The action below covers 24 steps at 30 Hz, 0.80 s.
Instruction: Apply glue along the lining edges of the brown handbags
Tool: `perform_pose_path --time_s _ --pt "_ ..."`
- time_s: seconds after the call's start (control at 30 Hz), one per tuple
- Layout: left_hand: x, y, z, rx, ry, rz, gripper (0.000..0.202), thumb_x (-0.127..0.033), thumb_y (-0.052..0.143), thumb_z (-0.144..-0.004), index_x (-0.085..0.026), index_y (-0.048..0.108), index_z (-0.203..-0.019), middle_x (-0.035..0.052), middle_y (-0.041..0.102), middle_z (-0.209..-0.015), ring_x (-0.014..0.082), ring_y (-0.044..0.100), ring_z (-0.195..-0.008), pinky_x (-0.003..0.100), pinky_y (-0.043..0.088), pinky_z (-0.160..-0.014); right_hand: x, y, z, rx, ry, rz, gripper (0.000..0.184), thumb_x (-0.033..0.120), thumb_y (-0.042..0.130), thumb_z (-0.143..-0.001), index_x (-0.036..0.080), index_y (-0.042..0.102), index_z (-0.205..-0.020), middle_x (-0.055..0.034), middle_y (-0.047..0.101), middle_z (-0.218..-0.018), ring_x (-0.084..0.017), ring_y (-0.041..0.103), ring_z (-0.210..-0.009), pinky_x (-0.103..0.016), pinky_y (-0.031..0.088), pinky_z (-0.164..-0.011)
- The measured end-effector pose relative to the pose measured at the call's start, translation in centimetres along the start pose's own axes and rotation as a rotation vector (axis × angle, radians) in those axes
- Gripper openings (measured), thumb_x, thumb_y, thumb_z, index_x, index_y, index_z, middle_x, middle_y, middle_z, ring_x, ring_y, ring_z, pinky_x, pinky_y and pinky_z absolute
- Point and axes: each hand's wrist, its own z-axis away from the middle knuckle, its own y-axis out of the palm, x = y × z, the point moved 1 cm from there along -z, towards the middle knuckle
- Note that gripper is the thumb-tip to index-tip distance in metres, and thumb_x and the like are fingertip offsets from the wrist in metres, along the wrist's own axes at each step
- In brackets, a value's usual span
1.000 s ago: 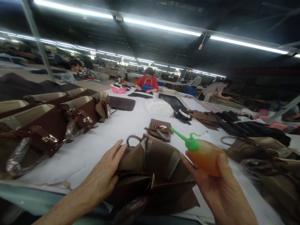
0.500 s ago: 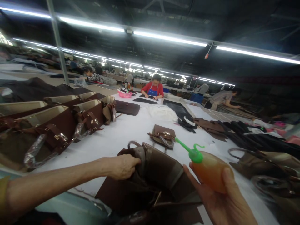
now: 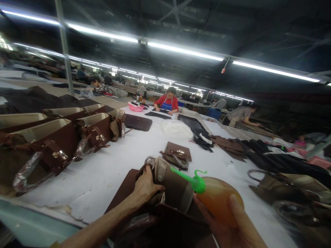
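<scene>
An unfinished brown handbag (image 3: 173, 179) gapes open in front of me, its pale lining showing. My left hand (image 3: 146, 186) grips the left edge of its opening, fingers over the rim and thumb toward the inside. In my right hand (image 3: 232, 220) is a squeeze bottle (image 3: 219, 196) of amber liquid, probably glue, with a green nozzle (image 3: 187, 178) pointing left above the bag's opening. The lower part of the bag lies in shadow. Just beyond stands a small brown bag (image 3: 178, 153) with metal fittings.
Several brown handbags (image 3: 51, 137) stand in rows on the left of the white table (image 3: 90, 179). Another bag (image 3: 297, 193) is at the right, near dark fabric pieces (image 3: 279, 158). Across the table, a person in red (image 3: 167, 102) handles dark pieces beside a pink basin (image 3: 136, 106).
My left hand has shifted along the bag's rim and turned, its thumb now spread toward the inside. The bottle has moved left and lower, bringing its nozzle over the bag's opening.
</scene>
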Motion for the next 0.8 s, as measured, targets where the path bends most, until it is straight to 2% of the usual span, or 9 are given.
perform_pose_path --time_s 0.13,0.27,0.4,0.53,0.73,0.8 --pt "0.2 0.5 -1.2 -0.002 -0.024 -0.059 0.084 -0.042 0.072 -0.050 -0.011 0.035 -0.119 0.0174 0.056 -0.115 0.0314 0.056 -0.100 0.034 0.044 -0.076 -0.1 0.3 -0.6 0.007 0.003 0.005 0.022 0.034 0.067 -0.077 0.020 0.066 -0.095 -0.0064 0.067 -0.103 -0.025 0.062 -0.094 -0.037 0.052 -0.079" --pt "0.6 0.9 -2.4 -0.006 -0.016 -0.050 0.057 -0.043 0.065 -0.059 -0.014 0.048 -0.105 0.0148 0.061 -0.105 0.0303 0.058 -0.096 0.035 0.043 -0.076 -0.3 0.6 -1.0 0.028 -0.006 0.040 0.021 0.033 0.070 -0.075 0.021 0.067 -0.093 -0.0055 0.068 -0.101 -0.026 0.063 -0.093 -0.037 0.053 -0.079" --pt "1.2 1.2 -2.9 0.032 0.079 0.048 0.039 -0.046 0.062 -0.064 -0.017 0.055 -0.089 0.0104 0.063 -0.098 0.0281 0.058 -0.092 0.032 0.043 -0.072 -0.7 0.9 -1.2 0.066 -0.015 0.075 0.019 0.034 0.067 -0.078 0.022 0.067 -0.092 -0.0040 0.068 -0.099 -0.024 0.063 -0.093 -0.034 0.052 -0.079" --pt "1.8 1.2 -2.6 0.086 0.175 0.219 0.021 -0.034 0.055 -0.072 -0.016 0.057 -0.083 0.0045 0.064 -0.091 0.0218 0.058 -0.087 0.027 0.043 -0.072 -0.8 0.6 -1.4 0.041 -0.001 0.088 0.023 0.035 0.068 -0.076 0.022 0.066 -0.095 -0.0052 0.067 -0.103 -0.026 0.062 -0.094 -0.037 0.052 -0.079" --pt "2.0 1.1 -2.3 0.190 0.232 0.445 0.018 -0.020 0.047 -0.076 -0.013 0.058 -0.088 0.0019 0.064 -0.084 0.0166 0.059 -0.078 0.022 0.045 -0.066 -0.2 -0.1 -1.5 -0.037 0.010 0.026 0.035 0.039 0.067 -0.076 0.023 0.060 -0.107 -0.0073 0.065 -0.107 -0.029 0.058 -0.100 -0.049 0.051 -0.079" --pt "1.8 0.8 -2.3 0.226 0.257 0.490 0.021 -0.017 0.047 -0.074 -0.012 0.058 -0.091 0.0019 0.064 -0.084 0.0163 0.059 -0.076 0.022 0.046 -0.065 0.2 -0.4 -1.4 -0.073 0.016 -0.003 0.036 0.041 0.067 -0.076 0.025 0.059 -0.108 -0.0065 0.064 -0.108 -0.029 0.060 -0.096 -0.050 0.052 -0.077"
